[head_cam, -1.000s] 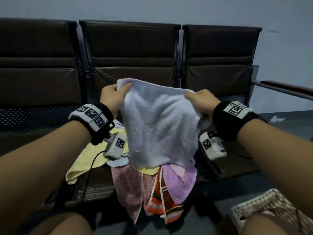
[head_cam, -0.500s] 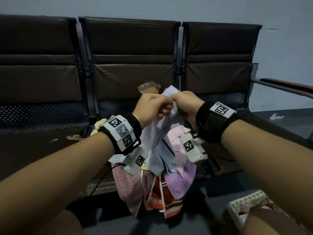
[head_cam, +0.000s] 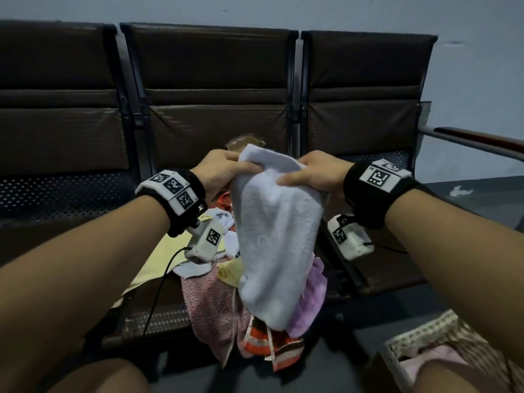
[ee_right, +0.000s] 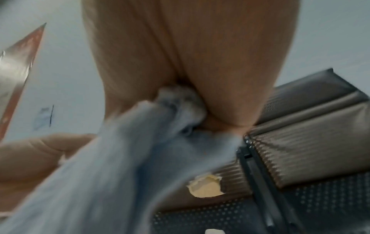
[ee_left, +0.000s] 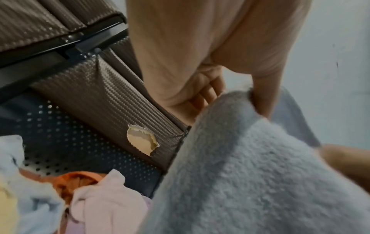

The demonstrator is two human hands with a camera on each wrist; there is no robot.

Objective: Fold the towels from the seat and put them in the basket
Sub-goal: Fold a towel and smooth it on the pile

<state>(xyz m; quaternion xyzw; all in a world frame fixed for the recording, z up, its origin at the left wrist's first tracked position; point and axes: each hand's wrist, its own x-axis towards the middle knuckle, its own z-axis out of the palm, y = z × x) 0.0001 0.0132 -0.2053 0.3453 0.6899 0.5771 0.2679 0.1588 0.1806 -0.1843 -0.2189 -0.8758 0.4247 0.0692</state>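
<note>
Towel (head_cam: 276,236) hangs soft and floppy, left hand (head_cam: 219,174) and right hand (head_cam: 317,177) each pinching its top edge; corners look the best hold.

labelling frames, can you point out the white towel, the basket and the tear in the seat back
white towel (head_cam: 279,245), head view, middle of the hanging cloth
basket (head_cam: 412,340), head view, patterned rim at lower right
tear (ee_left: 141,142), left wrist view, pale foam showing through the hole
</note>
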